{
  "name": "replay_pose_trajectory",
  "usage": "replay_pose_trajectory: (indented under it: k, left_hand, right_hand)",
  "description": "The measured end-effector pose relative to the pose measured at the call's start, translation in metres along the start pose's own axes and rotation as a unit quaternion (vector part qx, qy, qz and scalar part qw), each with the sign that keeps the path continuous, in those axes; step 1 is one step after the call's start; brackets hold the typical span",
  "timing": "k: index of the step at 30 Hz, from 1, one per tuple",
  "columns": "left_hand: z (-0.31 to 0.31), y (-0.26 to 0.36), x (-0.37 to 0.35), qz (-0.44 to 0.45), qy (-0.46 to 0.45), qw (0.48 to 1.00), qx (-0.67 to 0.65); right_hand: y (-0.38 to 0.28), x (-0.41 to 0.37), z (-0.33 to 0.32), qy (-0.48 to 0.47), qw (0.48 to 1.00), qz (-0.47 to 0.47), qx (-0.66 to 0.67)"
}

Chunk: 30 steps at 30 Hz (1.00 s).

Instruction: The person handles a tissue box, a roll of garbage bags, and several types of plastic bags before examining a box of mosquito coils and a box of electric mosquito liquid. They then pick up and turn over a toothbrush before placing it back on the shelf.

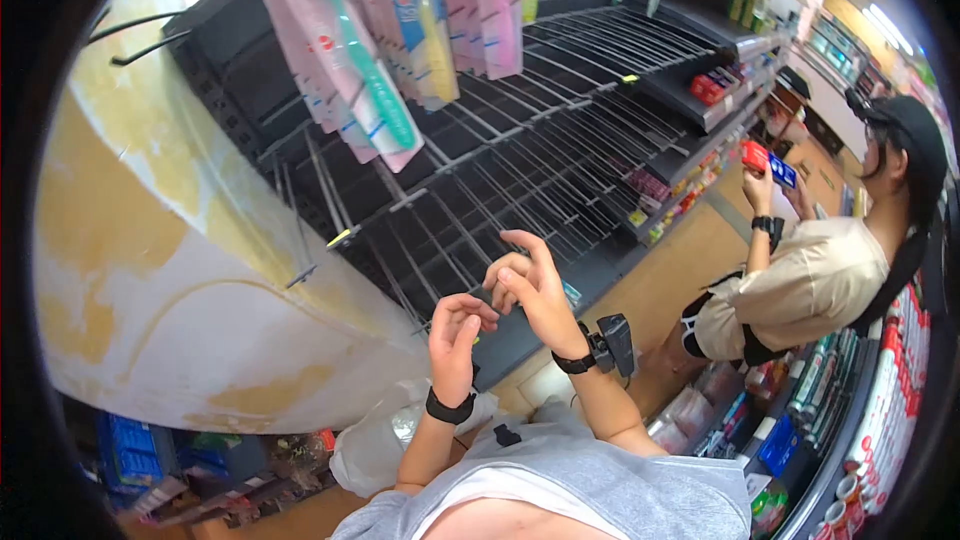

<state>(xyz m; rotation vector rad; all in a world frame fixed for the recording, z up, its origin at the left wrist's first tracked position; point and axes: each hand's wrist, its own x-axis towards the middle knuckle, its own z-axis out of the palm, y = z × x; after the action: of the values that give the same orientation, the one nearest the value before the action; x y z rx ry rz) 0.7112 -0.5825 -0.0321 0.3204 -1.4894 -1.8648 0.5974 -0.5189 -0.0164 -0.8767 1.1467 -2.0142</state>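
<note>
My left hand point(456, 345) is raised in front of my body with loosely curled fingers and nothing in it. Close beside it, my right hand point(530, 285) is also empty, its index finger stretched out and the others bent. Both hover before the lower wire hooks point(480, 230) of a dark shelf rack. Above them hang packaged toothbrushes, among them a green toothbrush point(365, 65) in pink-and-clear wrapping and a yellow toothbrush point(430, 30). Black bands circle both wrists, and a small dark device point(616, 340) sits at the right one.
A co-worker point(820, 270) stands to the right, holding red and blue boxes point(768, 164). A stained, pale pillar point(190, 270) rises on the left. Near my legs is a white plastic bag point(375, 440). Stocked shelves point(800, 420) line the lower right.
</note>
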Motion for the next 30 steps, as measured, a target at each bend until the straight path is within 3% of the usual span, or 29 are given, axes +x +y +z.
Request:
replay_pose_trajectory:
  k: [6, 8, 10, 13, 14, 16, 18, 19, 22, 24, 28, 30]
  left_hand:
    - [0.020, -0.027, -0.001, -0.052, -0.070, 0.996, 0.003]
    - [0.024, -0.043, -0.005, -0.073, -0.072, 0.995, 0.005]
    - [0.022, -0.067, -0.013, -0.115, -0.070, 0.990, 0.041]
    - [0.012, -0.113, -0.034, -0.177, -0.054, 0.980, 0.073]
    - [0.008, -0.131, -0.044, -0.212, -0.053, 0.971, 0.093]
    - [0.002, -0.168, -0.068, -0.238, -0.032, 0.966, 0.100]
    - [-0.006, -0.201, -0.094, -0.352, -0.038, 0.915, 0.196]
    - [-0.015, -0.227, -0.111, -0.356, -0.031, 0.914, 0.191]
    - [-0.037, -0.284, -0.162, -0.378, 0.011, 0.901, 0.210]
    - [-0.042, -0.297, -0.189, -0.444, 0.099, 0.862, 0.226]
    - [-0.078, -0.351, -0.282, -0.459, 0.201, 0.830, 0.246]
    - [-0.076, -0.350, -0.319, -0.555, 0.241, 0.758, 0.245]
  right_hand:
    - [0.032, -0.033, -0.049, 0.052, 0.996, 0.039, -0.053]
    - [0.052, -0.052, -0.068, 0.070, 0.973, 0.010, -0.219]
    - [0.074, -0.074, -0.092, 0.069, 0.964, 0.036, -0.255]
    - [0.086, -0.108, -0.127, 0.032, 0.898, 0.161, -0.408]
    - [0.095, -0.120, -0.143, 0.023, 0.897, 0.168, -0.409]
    - [0.119, -0.144, -0.182, -0.018, 0.836, 0.187, -0.516]
    - [0.121, -0.158, -0.211, -0.033, 0.816, 0.224, -0.531]
    - [0.126, -0.166, -0.229, -0.045, 0.803, 0.254, -0.537]
    - [0.159, -0.195, -0.286, -0.052, 0.784, 0.259, -0.562]
    - [0.167, -0.202, -0.314, -0.067, 0.768, 0.301, -0.562]
    - [0.186, -0.208, -0.361, -0.112, 0.740, 0.319, -0.581]
    - [0.195, -0.212, -0.380, -0.129, 0.714, 0.299, -0.620]
